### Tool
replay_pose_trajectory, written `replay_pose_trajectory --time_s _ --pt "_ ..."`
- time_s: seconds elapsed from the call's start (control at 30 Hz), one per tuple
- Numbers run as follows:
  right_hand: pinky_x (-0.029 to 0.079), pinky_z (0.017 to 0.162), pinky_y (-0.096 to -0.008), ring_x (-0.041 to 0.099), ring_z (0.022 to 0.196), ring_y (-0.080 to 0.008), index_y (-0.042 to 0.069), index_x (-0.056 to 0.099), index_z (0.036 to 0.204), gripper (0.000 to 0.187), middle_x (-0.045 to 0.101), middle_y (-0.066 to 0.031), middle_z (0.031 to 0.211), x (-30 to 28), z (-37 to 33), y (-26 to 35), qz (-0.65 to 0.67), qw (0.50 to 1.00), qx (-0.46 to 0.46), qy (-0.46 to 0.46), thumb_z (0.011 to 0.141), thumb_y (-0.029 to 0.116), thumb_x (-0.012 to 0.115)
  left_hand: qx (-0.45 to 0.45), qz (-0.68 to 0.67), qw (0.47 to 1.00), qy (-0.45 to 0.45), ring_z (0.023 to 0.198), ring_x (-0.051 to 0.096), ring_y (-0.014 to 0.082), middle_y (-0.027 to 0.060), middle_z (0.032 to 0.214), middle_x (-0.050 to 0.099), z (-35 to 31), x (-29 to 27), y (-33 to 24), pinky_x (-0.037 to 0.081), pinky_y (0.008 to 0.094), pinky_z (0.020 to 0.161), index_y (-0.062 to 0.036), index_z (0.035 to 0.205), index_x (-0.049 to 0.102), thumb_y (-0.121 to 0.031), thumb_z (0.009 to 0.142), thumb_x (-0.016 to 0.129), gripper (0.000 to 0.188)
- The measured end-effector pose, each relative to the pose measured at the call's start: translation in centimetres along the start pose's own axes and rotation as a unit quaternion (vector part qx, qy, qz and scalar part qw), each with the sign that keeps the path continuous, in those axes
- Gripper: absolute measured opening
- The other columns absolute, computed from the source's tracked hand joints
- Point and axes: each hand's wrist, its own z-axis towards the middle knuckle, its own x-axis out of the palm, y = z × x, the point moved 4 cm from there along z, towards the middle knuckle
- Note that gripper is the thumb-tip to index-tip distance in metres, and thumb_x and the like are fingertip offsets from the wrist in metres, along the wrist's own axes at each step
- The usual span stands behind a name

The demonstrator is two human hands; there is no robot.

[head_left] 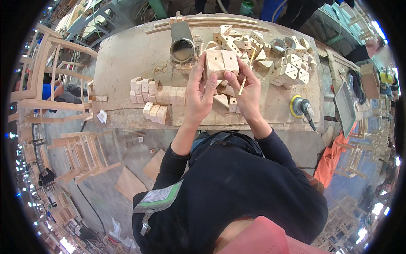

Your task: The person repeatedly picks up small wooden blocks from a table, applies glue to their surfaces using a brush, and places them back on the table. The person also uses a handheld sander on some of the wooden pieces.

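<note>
1. From my remote post I see both grips full: the left hand [198, 93] and the right hand [247, 91] hold two pale wooden blocks [215, 64] between them, side by side, raised above the table [131, 55]. A dark hole shows in the upper face of each.
2. A thin yellow stick [248, 71] slants across the right hand's fingers; I cannot tell whether they pinch it.
3. Just beyond the held pair, I have a loose pile of drilled blocks [253, 45], many with slanted faces.
4. Near the left hand, a grey tube [182, 36] shows its round mouth; farther left, smaller blocks [169, 95] stand in short rows.
5. To the right, I see a tight cluster of blocks [288, 73], with a yellow-rimmed sander [298, 106] nearer the table's front edge.
6. Outermost, wooden chair frames [59, 103] stand left of the table.
</note>
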Motion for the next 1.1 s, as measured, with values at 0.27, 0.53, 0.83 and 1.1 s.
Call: replay_pose_trajectory --time_s 0.27,0.53,0.83,1.1 --pt "0.046 0.089 -0.0285 0.057 0.104 -0.0155 -0.002 0.050 0.131 0.053 0.057 -0.0170 0.127 1.1 1.4 -1.1 -0.084 0.984 -0.026 0.153 0.087 0.020 0.069 -0.212 -0.226 0.938 0.153 0.115 0.052 0.0148 0.0110 0.127 0.055 -0.1 -6.0 2.1 0.042 0.0289 0.097 0.0039 0.134 0.042 -0.017 0.095 0.056 0.047" --pt "0.048 0.086 -0.0315 0.061 0.092 -0.0174 0.006 0.052 0.132 0.043 0.066 -0.0122 0.105 3.6 2.9 0.3 -0.076 0.986 -0.027 0.146 0.102 0.034 0.037 -0.243 -0.358 0.899 0.069 0.115 0.055 0.0184 0.0112 0.123 0.057 -2.2 -10.1 4.0 0.044 0.0311 0.097 0.0059 0.132 0.041 -0.028 0.079 0.075 0.071" --pt "0.055 0.075 -0.0236 0.067 0.085 -0.0149 -0.005 0.063 0.109 0.023 0.069 -0.0108 0.095 5.1 7.3 -4.1 -0.117 0.987 0.025 0.111 0.093 0.011 0.060 -0.226 -0.407 0.883 -0.053 0.119 0.053 0.0210 0.0119 0.127 0.055 -2.3 -15.8 7.3 0.042 0.0334 0.102 0.0042 0.133 0.040 -0.027 0.079 0.073 0.070" --pt "0.049 0.058 -0.0218 0.063 0.065 -0.0079 -0.002 0.072 0.089 0.016 0.070 -0.0060 0.077 6.4 8.7 -5.2 -0.278 0.957 -0.050 0.060 0.084 0.014 0.071 -0.176 -0.336 0.925 -0.028 0.132 0.040 0.0246 0.0097 0.140 0.043 -1.8 -18.1 8.0 0.033 0.0428 0.109 -0.0059 0.141 0.032 -0.039 0.087 0.062 0.070"
